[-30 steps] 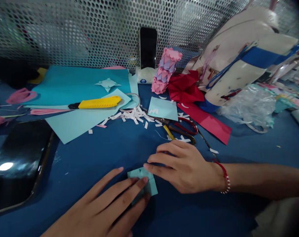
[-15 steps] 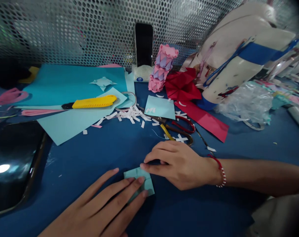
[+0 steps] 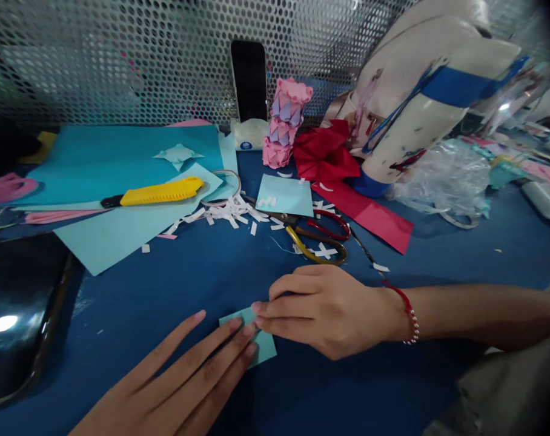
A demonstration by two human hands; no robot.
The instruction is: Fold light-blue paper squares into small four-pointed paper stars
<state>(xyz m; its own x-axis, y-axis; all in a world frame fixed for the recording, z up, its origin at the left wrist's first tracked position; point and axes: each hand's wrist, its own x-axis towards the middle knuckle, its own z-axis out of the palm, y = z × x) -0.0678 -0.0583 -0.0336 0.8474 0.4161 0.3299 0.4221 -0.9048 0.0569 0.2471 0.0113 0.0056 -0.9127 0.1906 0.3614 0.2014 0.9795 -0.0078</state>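
Note:
A small square of light blue paper (image 3: 266, 347) with creases lies on the blue table, partly covered by both hands. My left hand (image 3: 179, 375) rests flat on it from the lower left, fingers stretched out and the fingertips on the paper. Coming from the right, my right hand (image 3: 323, 312) has its fingertips pinched together at the paper's upper part, close to the left fingertips. A red bracelet with pale beads circles the right wrist. Beyond the hands lie scissors (image 3: 315, 248) with a second light blue square (image 3: 286, 192) partly over them.
A yellow cutter (image 3: 161, 192) lies on blue sheets at the left, near a folded paper turtle (image 3: 178, 155). White paper scraps (image 3: 229, 209) are scattered mid-table. A phone (image 3: 23, 315), a pink paper column (image 3: 285, 124), red paper (image 3: 370, 215) and a bottle (image 3: 432, 118) surround the work.
My right fingertips have moved down and inward on the paper, closer to my left fingertips. My left hand stays flat on it. The whole view has shifted slightly.

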